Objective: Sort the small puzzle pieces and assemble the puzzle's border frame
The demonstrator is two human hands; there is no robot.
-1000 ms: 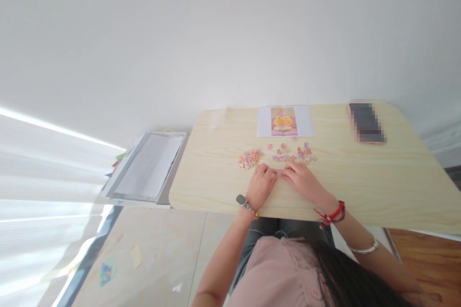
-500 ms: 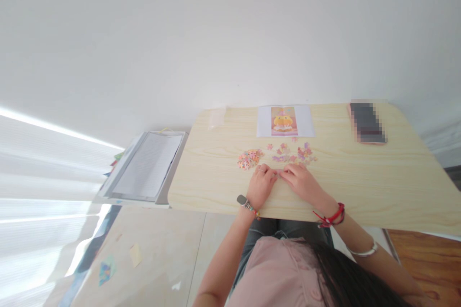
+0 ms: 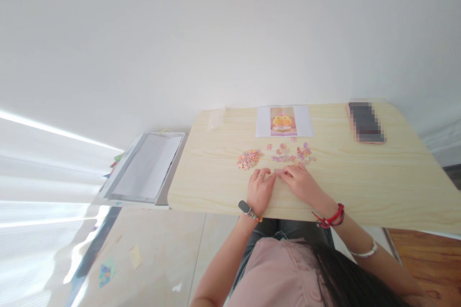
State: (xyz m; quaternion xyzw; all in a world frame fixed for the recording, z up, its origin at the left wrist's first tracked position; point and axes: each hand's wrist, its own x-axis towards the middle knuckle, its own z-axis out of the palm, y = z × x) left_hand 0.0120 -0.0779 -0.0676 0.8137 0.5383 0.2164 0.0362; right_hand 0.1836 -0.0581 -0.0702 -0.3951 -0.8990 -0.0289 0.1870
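Observation:
Just in front of me on the table, my right hand (image 3: pixel 297 181) is closed, its fingertips pinching a small pinkish-purple puzzle piece (image 3: pixel 277 171). My left hand (image 3: pixel 260 185) rests beside it on the left, with thumb and forefinger apart and the thumb tip near the piece's edge. Fingers partly cover the piece, so its outline is unclear. Beyond my left hand lies a heap of mixed puzzle pieces (image 3: pixel 248 159). Loose pink, purple and yellow pieces (image 3: pixel 303 152) are scattered beyond my right hand.
A sheet with a printed yellow cartoon figure (image 3: pixel 283 121) lies at the table's back, near the wall. A clear plastic bag (image 3: pixel 216 118) is at back left, a phone (image 3: pixel 367 122) at back right. Left of the table (image 3: pixel 360 182) stands a grey box holding papers (image 3: pixel 147 165).
My left hand has shifted slightly left, and its forefinger has drawn away from the thumb. More of the small piece shows between the hands. My right hand has hardly moved.

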